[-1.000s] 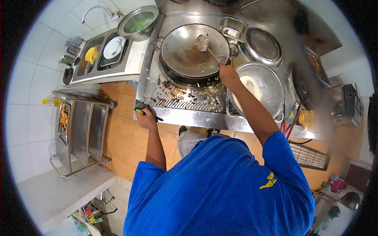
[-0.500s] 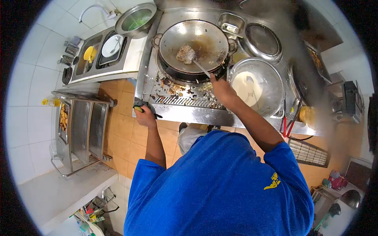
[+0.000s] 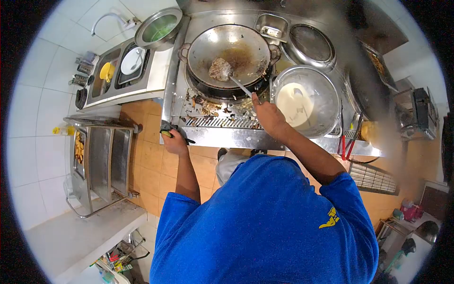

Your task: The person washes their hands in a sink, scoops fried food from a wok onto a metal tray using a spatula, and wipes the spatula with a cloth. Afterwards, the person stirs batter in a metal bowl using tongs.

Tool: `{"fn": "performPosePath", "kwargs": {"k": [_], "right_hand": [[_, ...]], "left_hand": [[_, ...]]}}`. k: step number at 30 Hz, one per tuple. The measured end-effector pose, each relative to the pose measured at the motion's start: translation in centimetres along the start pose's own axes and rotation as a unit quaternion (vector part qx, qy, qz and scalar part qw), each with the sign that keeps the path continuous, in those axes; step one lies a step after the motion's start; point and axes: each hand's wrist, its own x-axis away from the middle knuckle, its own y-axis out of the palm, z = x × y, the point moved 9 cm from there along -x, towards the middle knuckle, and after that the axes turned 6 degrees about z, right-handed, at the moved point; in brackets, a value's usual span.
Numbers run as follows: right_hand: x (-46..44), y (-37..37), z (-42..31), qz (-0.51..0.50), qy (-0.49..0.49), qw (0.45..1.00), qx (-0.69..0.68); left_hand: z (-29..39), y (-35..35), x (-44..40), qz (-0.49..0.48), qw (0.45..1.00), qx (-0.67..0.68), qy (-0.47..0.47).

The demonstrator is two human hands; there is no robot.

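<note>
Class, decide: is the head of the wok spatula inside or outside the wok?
Inside: the spatula head shows within the rim of the wok, and its handle crosses the near edge to the right hand.

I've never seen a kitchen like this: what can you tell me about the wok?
The wok is wide, round and grey, apparently metal, with two dark loop handles on opposite sides. Its inside is stained brown. It sits open side up on a dark burner ring. The spatula in the right hand reaches into it.
</note>
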Motion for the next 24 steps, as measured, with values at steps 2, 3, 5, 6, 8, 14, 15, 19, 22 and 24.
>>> {"fn": "performPosePath", "kwargs": {"k": [2, 3, 5, 6, 8, 14, 15, 19, 22, 24], "right_hand": [[0.1, -0.1, 0.1, -0.002, 0.012, 1.0, -0.017], [0.2, -0.3, -0.2, -0.003, 0.012, 1.0, -0.007], [0.4, -0.1, -0.2, -0.008, 0.013, 1.0, -0.004], [0.4, 0.3, 0.0, -0.011, 0.013, 1.0, -0.01], [1.3, -0.4, -0.6, 0.008, -0.037, 0.999, -0.012], [6.4, -4.6, -1.9, 0.063, -0.13, 0.989, 0.018], [5.6, -4.9, -0.9, 0.066, -0.109, 0.992, 0.024], [-0.4, -5.4, 4.6, 0.13, -0.06, 0.986, 0.087], [-5.1, -5.1, 8.0, 0.165, -0.062, 0.976, 0.132], [-7.5, -5.2, 9.3, 0.142, -0.004, 0.987, 0.077]], "left_hand": [[0.2, -0.1, 0.0, 0.002, 1.0, 0.003, 0.004], [0.4, -0.2, 0.0, 0.001, 1.0, 0.007, 0.008], [0.4, -0.2, -0.1, 0.0, 1.0, 0.006, 0.009], [0.3, -0.1, -0.1, 0.0, 1.0, 0.001, 0.007], [0.4, -0.1, 0.0, -0.001, 1.0, 0.005, 0.006], [-0.3, 0.2, 0.1, -0.013, 1.0, 0.004, -0.017], [-0.3, 0.2, 0.1, -0.018, 1.0, -0.002, -0.018], [-0.3, 0.3, 0.0, -0.011, 1.0, 0.01, -0.008], [-0.7, 0.5, 0.1, 0.003, 1.0, 0.022, -0.005], [-0.6, 0.5, 0.1, 0.001, 1.0, 0.009, -0.008]]}}
